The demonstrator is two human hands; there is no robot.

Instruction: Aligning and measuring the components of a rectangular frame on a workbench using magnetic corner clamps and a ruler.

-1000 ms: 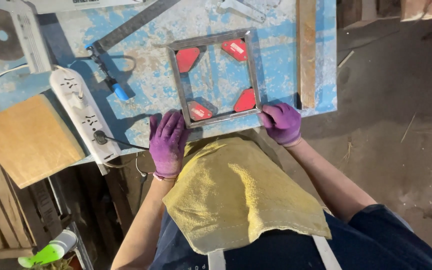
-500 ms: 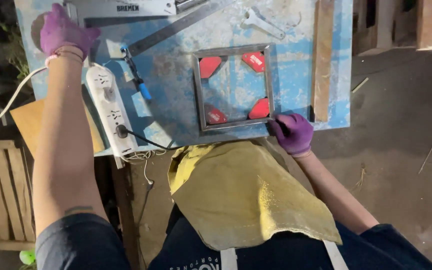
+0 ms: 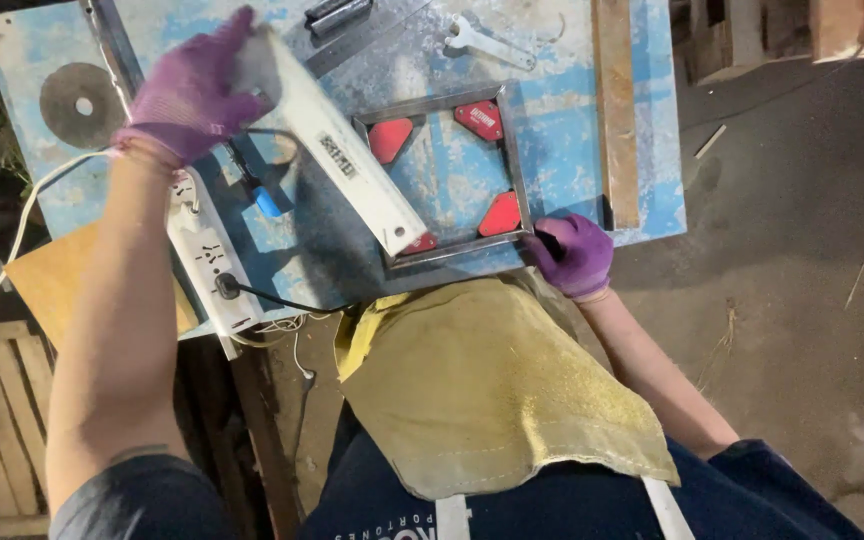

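1. Square steel frame (image 3: 515, 170) lies flat on the blue worktable (image 3: 652, 200), near its front edge – four red magnetic corner squares sit inside, e.g. one at the far-right corner (image 3: 479, 119) and one at the near-right corner (image 3: 501, 214).
2. Right hand (image 3: 577, 255), purple glove, is closed on the frame's near-right corner, fingers curled at the table edge.
3. Left hand (image 3: 192, 90), also purple-gloved, grips one end of a long white bar-shaped tool (image 3: 337, 160) – looks like a level or straightedge, blurred. It is held above the table, slanting down so its far end is over the frame's near-left corner.
4. White power strip (image 3: 207, 265) lies on the table's left side, one black plug in it, white cord trailing off left.
5. Grinder disc (image 3: 82, 103) lies at the far-left corner; an open-end wrench (image 3: 487, 45) lies beyond the frame.
6. Wooden batten (image 3: 617, 110) lies along the table just right of the frame.
7. Yellow leather apron (image 3: 492, 390) covers the person's lap below the table edge.
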